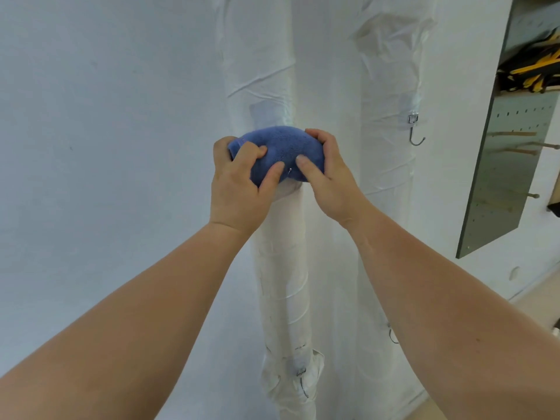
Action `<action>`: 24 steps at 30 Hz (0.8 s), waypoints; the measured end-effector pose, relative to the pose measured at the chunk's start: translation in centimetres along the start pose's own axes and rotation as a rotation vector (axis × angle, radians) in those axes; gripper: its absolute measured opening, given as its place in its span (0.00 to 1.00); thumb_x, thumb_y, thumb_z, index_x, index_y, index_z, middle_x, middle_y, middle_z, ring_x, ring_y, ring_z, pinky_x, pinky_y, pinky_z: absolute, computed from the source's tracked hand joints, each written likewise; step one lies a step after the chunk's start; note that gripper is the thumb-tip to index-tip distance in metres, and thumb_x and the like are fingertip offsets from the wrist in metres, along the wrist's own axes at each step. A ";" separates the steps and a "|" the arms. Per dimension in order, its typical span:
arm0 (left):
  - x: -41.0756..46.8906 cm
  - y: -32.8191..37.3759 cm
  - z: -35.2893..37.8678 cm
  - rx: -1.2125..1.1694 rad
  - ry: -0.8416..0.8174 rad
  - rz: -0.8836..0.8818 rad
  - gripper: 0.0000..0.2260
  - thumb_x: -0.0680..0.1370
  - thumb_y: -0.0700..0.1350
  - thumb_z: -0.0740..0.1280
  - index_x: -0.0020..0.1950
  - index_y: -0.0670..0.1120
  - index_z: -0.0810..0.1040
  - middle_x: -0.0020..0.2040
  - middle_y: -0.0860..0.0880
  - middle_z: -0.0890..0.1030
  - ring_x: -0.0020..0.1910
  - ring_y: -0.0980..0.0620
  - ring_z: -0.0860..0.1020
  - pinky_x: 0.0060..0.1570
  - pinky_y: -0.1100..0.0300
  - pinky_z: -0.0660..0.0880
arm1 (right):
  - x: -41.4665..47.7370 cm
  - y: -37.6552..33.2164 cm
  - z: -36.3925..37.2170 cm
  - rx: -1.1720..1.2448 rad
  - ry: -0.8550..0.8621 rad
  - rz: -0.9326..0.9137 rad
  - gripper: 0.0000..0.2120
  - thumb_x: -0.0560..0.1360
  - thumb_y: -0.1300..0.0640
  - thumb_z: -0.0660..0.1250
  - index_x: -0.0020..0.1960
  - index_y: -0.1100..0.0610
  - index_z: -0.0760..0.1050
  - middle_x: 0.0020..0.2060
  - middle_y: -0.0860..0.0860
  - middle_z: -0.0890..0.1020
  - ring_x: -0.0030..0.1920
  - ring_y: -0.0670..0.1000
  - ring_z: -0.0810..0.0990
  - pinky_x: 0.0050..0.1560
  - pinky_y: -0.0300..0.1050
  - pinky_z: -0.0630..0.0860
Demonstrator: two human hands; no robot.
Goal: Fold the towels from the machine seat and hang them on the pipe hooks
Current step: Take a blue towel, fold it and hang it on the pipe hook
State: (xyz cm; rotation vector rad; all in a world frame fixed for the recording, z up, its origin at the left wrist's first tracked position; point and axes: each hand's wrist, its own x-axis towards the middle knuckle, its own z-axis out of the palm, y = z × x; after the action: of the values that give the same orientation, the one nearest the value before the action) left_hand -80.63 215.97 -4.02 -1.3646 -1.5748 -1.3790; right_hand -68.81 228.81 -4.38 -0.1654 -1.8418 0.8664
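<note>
A folded blue towel (281,147) is pressed against the left white wrapped pipe (283,268) at about chest height. My left hand (239,183) grips its left side and my right hand (328,177) grips its right side. A small metal tip (290,170) pokes through the cloth between my thumbs; the hook it belongs to is hidden behind the towel. A bare metal hook (415,133) hangs on the right pipe (385,192), apart from the towel.
Further hooks sit low on the left pipe (302,380) and low on the right pipe (393,336). A grey pegboard (512,165) with wooden pegs hangs at the right, with black-and-yellow gear (533,71) above it. White wall (106,147) fills the left.
</note>
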 end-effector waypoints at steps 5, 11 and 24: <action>0.6 0.1 -0.7 0.428 0.113 0.234 0.08 0.79 0.49 0.68 0.53 0.47 0.78 0.74 0.41 0.70 0.72 0.37 0.68 0.70 0.35 0.62 | 0.3 -0.2 0.6 -0.545 0.287 -0.114 0.21 0.82 0.50 0.60 0.75 0.47 0.68 0.71 0.53 0.67 0.68 0.53 0.69 0.69 0.50 0.67; 0.3 -2.0 -0.1 0.686 0.163 0.613 0.14 0.81 0.39 0.66 0.67 0.45 0.80 0.71 0.46 0.76 0.74 0.43 0.71 0.70 0.35 0.65 | -0.9 0.5 1.5 -0.802 0.449 -0.444 0.18 0.77 0.61 0.65 0.67 0.58 0.77 0.65 0.55 0.78 0.64 0.56 0.75 0.63 0.51 0.69; -0.4 -3.3 0.2 0.671 -0.021 0.487 0.24 0.84 0.41 0.62 0.79 0.46 0.63 0.80 0.46 0.63 0.79 0.43 0.60 0.76 0.35 0.49 | -2.1 1.6 1.9 -0.782 0.017 -0.231 0.31 0.83 0.60 0.51 0.82 0.56 0.42 0.82 0.49 0.45 0.82 0.51 0.43 0.81 0.53 0.43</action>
State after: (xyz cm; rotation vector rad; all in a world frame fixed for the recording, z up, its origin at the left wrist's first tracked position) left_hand -83.61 216.31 -5.39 -1.2133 -1.4012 -0.4785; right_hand -69.92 228.04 -7.35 -0.4315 -2.0480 -0.0476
